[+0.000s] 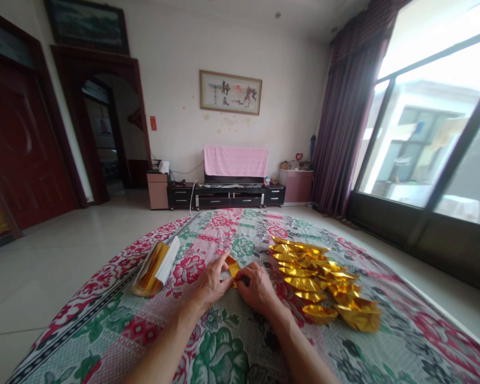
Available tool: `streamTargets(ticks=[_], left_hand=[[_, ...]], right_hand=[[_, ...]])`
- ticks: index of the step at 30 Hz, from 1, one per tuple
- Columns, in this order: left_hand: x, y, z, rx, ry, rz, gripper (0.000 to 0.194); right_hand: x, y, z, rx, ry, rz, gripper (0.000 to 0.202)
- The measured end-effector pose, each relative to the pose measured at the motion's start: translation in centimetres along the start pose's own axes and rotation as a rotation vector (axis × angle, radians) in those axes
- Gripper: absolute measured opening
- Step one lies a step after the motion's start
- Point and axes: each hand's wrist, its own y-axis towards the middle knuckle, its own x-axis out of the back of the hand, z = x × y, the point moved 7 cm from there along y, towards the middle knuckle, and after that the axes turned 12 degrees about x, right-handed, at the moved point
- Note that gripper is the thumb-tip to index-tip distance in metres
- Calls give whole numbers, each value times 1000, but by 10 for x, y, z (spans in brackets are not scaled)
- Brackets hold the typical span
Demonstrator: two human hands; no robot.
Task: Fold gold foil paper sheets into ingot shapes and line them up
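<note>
Between my two hands is a small piece of gold foil paper point(232, 265), partly folded, held just above the flowered cloth. My left hand point(213, 278) pinches its left side between thumb and fingers. On the other side my right hand point(258, 288) grips the lower right edge, its fingers curled in. Part of the paper is hidden behind the fingers. To the right lie several folded gold paper ingots point(304, 272), set in rough rows. Over on the left rests a curled stack of gold and white paper sheets point(156, 266).
A round table under a flowered cloth point(220, 352) fills the foreground. Beyond it stand a low black TV cabinet point(228, 198) and a screen draped with a pink cloth point(236, 161). Purple curtains point(344, 122) and a large window are at right; a red door point(22, 133) is at left.
</note>
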Motion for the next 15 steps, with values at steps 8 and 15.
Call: streamTargets(ticks=[8,15], left_hand=[[0,-1,1,-7,9,-12,63],[-1,1,4,-10,16,-27,62]], right_hand=[[0,-1,0,14,-8,-4,18],[3,0,3,11,-7,11,18]])
